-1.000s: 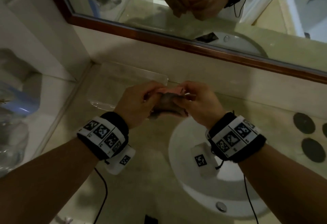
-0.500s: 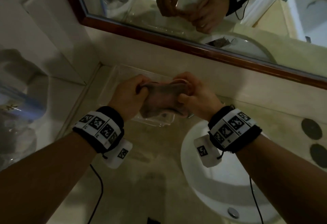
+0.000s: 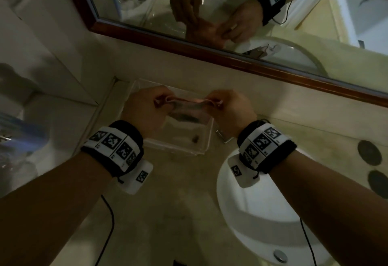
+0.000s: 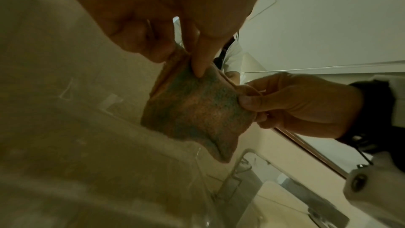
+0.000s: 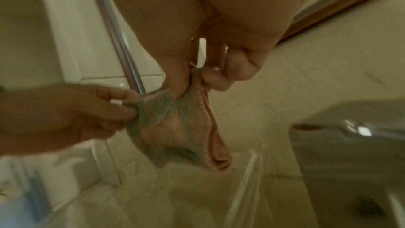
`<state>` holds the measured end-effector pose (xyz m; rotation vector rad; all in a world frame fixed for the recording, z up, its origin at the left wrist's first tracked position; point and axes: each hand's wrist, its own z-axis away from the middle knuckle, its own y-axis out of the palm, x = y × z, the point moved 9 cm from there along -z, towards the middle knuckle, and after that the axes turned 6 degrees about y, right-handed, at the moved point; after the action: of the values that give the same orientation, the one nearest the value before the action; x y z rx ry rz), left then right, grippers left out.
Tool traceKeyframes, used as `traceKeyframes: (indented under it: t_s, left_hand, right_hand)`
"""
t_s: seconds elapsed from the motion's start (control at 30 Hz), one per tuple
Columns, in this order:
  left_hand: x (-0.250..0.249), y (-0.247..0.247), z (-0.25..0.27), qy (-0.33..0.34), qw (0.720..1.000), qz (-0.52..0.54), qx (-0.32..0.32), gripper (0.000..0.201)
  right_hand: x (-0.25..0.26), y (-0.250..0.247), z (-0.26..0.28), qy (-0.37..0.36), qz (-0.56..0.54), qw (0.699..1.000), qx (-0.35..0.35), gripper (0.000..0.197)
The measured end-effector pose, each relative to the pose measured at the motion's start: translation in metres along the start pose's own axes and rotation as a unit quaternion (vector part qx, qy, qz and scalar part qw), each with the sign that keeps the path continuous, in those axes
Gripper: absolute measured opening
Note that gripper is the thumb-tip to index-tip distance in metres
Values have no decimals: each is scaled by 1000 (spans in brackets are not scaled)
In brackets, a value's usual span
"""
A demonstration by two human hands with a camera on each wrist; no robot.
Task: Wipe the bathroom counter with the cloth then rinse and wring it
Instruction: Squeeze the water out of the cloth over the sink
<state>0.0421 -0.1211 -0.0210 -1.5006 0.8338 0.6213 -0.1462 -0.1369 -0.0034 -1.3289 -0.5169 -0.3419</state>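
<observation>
Shelves at far left: a blurred blue container (image 3: 12,129) stood in the white recess, too smeared to name.
Left hand: the left hand (image 3: 144,108) pinched the cloth's left upper corner between thumb and fingers (image 4: 198,61), the other fingers curled in.
Clear tray: a see-through tray (image 3: 201,139) sat on the counter (image 3: 168,202) against the back wall, directly under the cloth, with a small dark speck on its floor.
Cloth, place: the cloth (image 3: 186,108) hung in the air, stretched between the two hands above the tray, touching neither tray nor counter as far as I could tell.
Cloth, handling: pinkish with blue-grey staining, it sagged and folded below the held edge, so I judged it soft, limp and light, with no risk of breaking; if wet it would drip and cling. The top corners looked the natural hold for spreading it, a bunched fistful for wiping.
Right hand: the right hand (image 3: 228,110) pinched the opposite corner the same way, thumb against fingers (image 5: 173,82).
Basin: the white basin (image 3: 262,213) lay below the right wrist, cloth well clear of it.
Mirror: the mirror (image 3: 231,55) above repeated both hands and the cloth.
</observation>
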Motion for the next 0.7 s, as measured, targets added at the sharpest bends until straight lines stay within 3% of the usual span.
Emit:
traceKeyframes:
  t_s: [0.13, 0.2, 0.27, 0.37, 0.5, 0.6, 0.7]
  left_hand:
    - [-3, -5, -17, 29, 999, -9, -18, 12]
    - [4, 0, -17, 28, 999, 23, -2, 20]
    - [13, 12, -11, 26, 999, 22, 37, 25]
    - [36, 38, 3, 8, 989, -53, 141, 16]
    - [49, 65, 23, 12, 945, -192, 266, 46]
    - [50, 68, 25, -7, 934, -232, 271, 56]
    - [41, 68, 20, 36, 928, -285, 238, 36]
  right_hand:
    - [13, -16, -5, -40, -3, 995, -96, 15]
    - [14, -11, -2, -76, -5, 991, -112, 14]
    - [7, 10, 4, -85, 14, 993, -77, 14]
    - [-9, 59, 18, -87, 100, 991, 33, 21]
    - [-13, 96, 39, -120, 163, 975, 97, 28]
    - [-12, 96, 41, -117, 148, 977, 95, 39]
    - [-7, 94, 35, -93, 159, 976, 115, 46]
